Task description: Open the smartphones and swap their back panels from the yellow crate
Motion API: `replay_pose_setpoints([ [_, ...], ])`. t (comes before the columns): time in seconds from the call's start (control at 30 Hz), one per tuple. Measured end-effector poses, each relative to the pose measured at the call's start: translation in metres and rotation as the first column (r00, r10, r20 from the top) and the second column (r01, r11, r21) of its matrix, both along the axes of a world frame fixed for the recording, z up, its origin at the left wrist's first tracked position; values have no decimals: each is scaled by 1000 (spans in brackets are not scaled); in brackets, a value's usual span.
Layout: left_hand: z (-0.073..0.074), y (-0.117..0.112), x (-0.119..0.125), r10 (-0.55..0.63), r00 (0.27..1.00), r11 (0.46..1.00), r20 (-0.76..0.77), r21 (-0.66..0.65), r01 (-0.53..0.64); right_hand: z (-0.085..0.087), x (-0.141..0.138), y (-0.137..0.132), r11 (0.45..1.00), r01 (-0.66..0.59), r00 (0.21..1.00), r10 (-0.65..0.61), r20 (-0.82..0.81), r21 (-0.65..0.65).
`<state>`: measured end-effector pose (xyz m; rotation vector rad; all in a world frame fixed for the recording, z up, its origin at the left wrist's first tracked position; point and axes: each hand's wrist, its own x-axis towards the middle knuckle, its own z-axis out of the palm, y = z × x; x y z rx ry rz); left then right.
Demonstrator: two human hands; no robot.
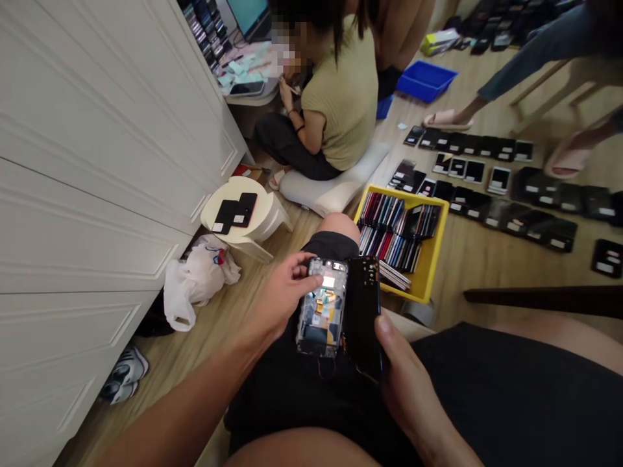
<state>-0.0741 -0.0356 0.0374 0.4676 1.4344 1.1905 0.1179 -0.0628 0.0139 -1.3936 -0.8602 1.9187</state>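
Observation:
Above my lap, my left hand (pixel 287 292) grips the upper left edge of an opened phone body (pixel 321 311), thumb on its face. Its bare inside shows silver metal, ribbon cables and a dark lower part. Close against its right side is a black phone back cover (pixel 361 311), which my right hand (pixel 406 376) holds by the right edge with the thumb in front. A thin wire loop hangs below the phone body. The fingers of my right hand behind the cover are hidden.
A yellow crate (pixel 431 259) full of phones stands just ahead. Left of it, a cream stool (pixel 219 201) carries two dark phones. Rows of phones (pixel 516 217) lie on the floor at right. A seated person (pixel 341 97) works ahead; white cabinets (pixel 97 143) line the left.

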Motion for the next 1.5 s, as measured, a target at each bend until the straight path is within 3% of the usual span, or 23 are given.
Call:
replay_pose_setpoints([
  [0.17, 10, 1, 24, 114, 943, 993, 311, -14, -116, 22, -4, 4, 985, 109, 976, -131, -174, -134],
  [0.3, 9, 7, 29, 182, 896, 983, 406, -56, -174, 34, 3, 10, 964, 166, 954, -210, -215, -206],
  [0.5, 5, 11, 31, 214, 858, 977, 467, -82, -199, 34, 13, 8, 961, 170, 934, -227, -274, -219],
  [0.63, 10, 10, 33, 152, 816, 988, 558, -107, -111, 35, 15, 9, 966, 176, 935, -223, -275, -187],
  [0.77, 13, 5, 41, -2, 831, 998, 557, -46, 33, 36, 19, 13, 977, 174, 962, -195, -193, -122],
  [0.9, 13, 1, 51, -31, 863, 999, 504, 24, 22, 34, 25, 15, 985, 130, 989, -137, 54, 113],
  [1.0, 15, 2, 58, -15, 857, 1000, 515, 31, -2, 30, 28, 14, 953, 58, 946, -148, 290, 297],
  [1.13, 19, 5, 66, 18, 812, 998, 584, 40, -51, 31, 25, 12, 908, -77, 844, -160, 512, 412],
  [1.3, 24, 11, 74, 33, 753, 996, 657, 42, -81, 36, 20, 12, 860, -161, 780, -189, 597, 483],
  [1.5, 22, 13, 78, 77, 755, 996, 651, -10, -94, 36, 18, 14, 832, -214, 754, -193, 628, 512],
])
